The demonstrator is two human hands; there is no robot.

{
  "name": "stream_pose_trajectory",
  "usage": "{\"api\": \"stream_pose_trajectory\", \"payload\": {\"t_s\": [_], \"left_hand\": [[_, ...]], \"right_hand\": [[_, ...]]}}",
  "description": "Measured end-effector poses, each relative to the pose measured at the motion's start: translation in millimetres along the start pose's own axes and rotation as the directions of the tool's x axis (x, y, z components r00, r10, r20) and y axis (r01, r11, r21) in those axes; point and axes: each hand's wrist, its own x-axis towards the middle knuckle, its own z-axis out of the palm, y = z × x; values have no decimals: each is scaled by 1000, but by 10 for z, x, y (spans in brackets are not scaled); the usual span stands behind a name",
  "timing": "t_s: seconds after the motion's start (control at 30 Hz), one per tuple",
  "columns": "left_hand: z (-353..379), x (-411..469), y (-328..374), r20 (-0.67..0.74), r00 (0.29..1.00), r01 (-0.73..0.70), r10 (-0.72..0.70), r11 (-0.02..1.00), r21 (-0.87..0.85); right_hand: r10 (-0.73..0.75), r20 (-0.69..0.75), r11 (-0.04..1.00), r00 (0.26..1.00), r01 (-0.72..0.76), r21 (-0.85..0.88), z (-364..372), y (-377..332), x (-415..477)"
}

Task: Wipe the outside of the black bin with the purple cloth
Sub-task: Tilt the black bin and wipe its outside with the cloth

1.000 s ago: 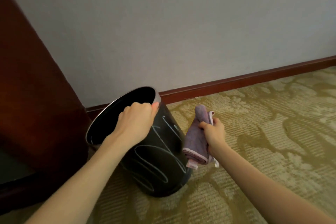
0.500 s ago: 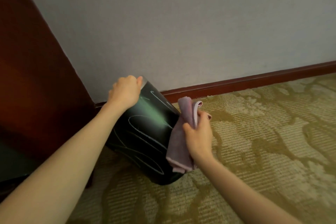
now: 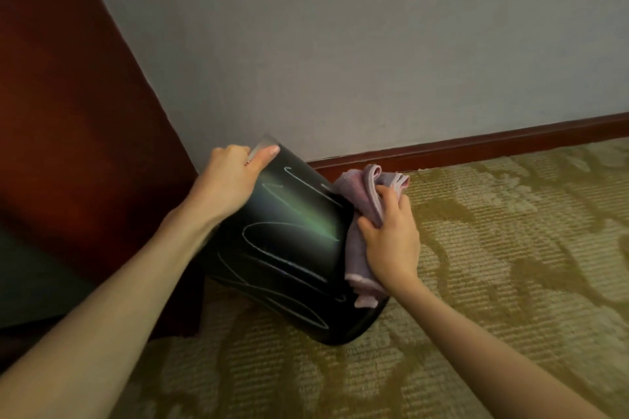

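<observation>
The black bin (image 3: 289, 248) is tilted away from me on the carpet, its side covered with pale chalk-like scribbles, its opening turned out of sight. My left hand (image 3: 229, 182) grips the bin's upper rim. My right hand (image 3: 391, 238) holds the folded purple cloth (image 3: 362, 194) and presses it flat against the bin's right side. Part of the cloth hangs below my palm near the bin's base.
A grey wall with a dark red skirting board (image 3: 476, 146) runs behind the bin. Dark wooden furniture (image 3: 68, 129) stands close on the left. Patterned olive carpet (image 3: 493, 265) stretches to the right and front.
The bin has been tipped further away, hiding its opening. My right hand has brought the cloth from beside the bin onto its right side.
</observation>
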Motion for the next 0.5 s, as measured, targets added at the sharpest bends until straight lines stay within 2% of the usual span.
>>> {"api": "stream_pose_trajectory", "payload": {"t_s": [0.1, 0.17, 0.23, 0.37, 0.5], "left_hand": [[-13, -92, -29, -14, 999, -39, 39, 999, -18], [12, -135, -25, -24, 998, -66, 66, 998, -4], [60, -140, -2, -48, 996, -72, 74, 997, 38], [124, -94, 40, -116, 993, 8, 6, 992, 127], [170, -65, 109, -108, 993, 55, -37, 983, 174]], "right_hand": [[139, 75, 990, 987, -138, -15, -8, 139, 271], [253, 174, 967, 952, -255, -9, -31, 226, 431], [315, 207, 947, 926, -320, -6, -34, 283, 490], [304, 90, 951, 948, -308, 34, -10, 305, 359], [341, -5, 937, 940, -339, 87, -26, 264, 155]]}}
